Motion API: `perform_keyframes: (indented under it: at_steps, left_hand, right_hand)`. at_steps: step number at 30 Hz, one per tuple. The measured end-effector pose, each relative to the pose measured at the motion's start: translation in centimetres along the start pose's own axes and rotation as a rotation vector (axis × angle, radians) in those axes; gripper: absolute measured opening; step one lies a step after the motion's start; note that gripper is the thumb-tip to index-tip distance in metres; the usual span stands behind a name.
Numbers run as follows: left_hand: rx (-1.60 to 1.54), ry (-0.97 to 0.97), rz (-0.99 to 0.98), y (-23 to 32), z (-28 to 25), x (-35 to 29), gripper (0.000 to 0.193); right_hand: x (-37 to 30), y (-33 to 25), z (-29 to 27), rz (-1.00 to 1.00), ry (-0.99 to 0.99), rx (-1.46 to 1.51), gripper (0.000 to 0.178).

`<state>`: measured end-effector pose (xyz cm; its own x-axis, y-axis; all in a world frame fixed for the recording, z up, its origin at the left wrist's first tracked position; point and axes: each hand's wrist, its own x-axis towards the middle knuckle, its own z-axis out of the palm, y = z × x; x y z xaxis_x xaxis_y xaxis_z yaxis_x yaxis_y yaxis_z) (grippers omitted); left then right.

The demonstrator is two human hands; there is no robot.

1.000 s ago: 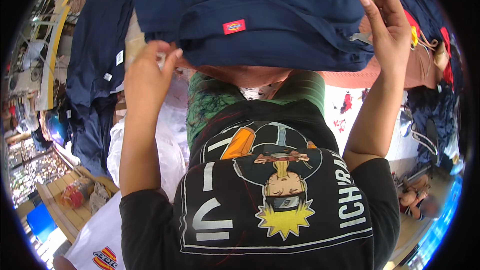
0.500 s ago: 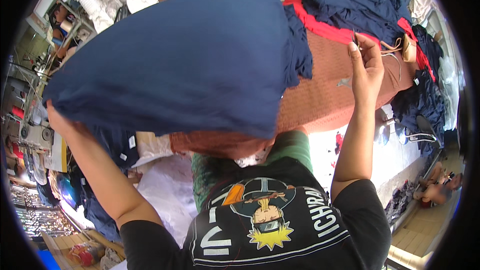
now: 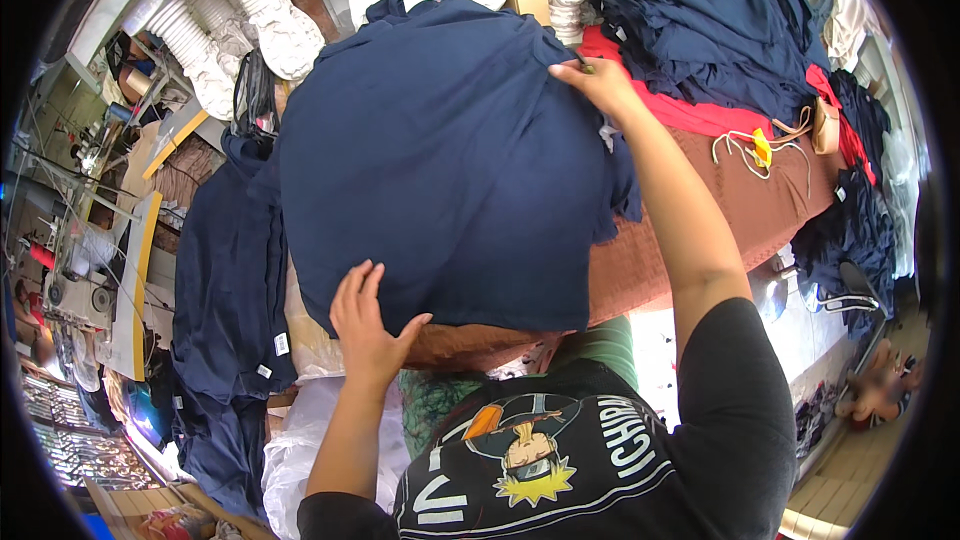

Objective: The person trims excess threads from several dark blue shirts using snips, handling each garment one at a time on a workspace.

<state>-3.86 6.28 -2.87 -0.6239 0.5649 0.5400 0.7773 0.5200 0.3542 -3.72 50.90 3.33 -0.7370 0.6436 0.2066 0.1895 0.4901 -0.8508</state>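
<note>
A navy blue shirt (image 3: 440,180) lies spread over the brown cloth-covered table in front of me, its collar toward the far side. My left hand (image 3: 372,330) rests at the shirt's near left edge, fingers spread and thumb apart, gripping nothing. At the far right part of the shirt, my right hand (image 3: 605,90) is closed around small dark thread snips (image 3: 586,66), mostly hidden by the fingers. Its fingertips are at the shirt's fabric; whether they also pinch the cloth I cannot tell.
A heap of navy garments (image 3: 710,30) lies on red cloth (image 3: 670,100) at the far right. Near it are a yellow item with cords (image 3: 762,148) and a tan block (image 3: 826,127). More navy garments (image 3: 230,270) hang at the left, near sewing machines (image 3: 80,295). White ribbed columns (image 3: 270,15) line the back.
The shirt, lifted and billowing before, has settled flat on the table. My left hand has let go of its edge and moved right; my right hand has come left onto the shirt with the thread snips.
</note>
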Motion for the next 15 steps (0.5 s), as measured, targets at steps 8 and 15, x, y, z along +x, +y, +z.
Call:
perform_keyframes:
  at_steps: [8,15]
  left_hand:
    - [-0.349,0.355,-0.323,-3.2,-3.5,2.2,0.015]
    - [0.008,0.666,-0.275,-7.5,-12.1,0.0,0.022]
  right_hand:
    - [-1.7,-7.9,-0.7,-0.305,0.048,0.494,0.014]
    - [-14.0,-9.9,-3.3,-0.321,-0.213,0.299,0.018]
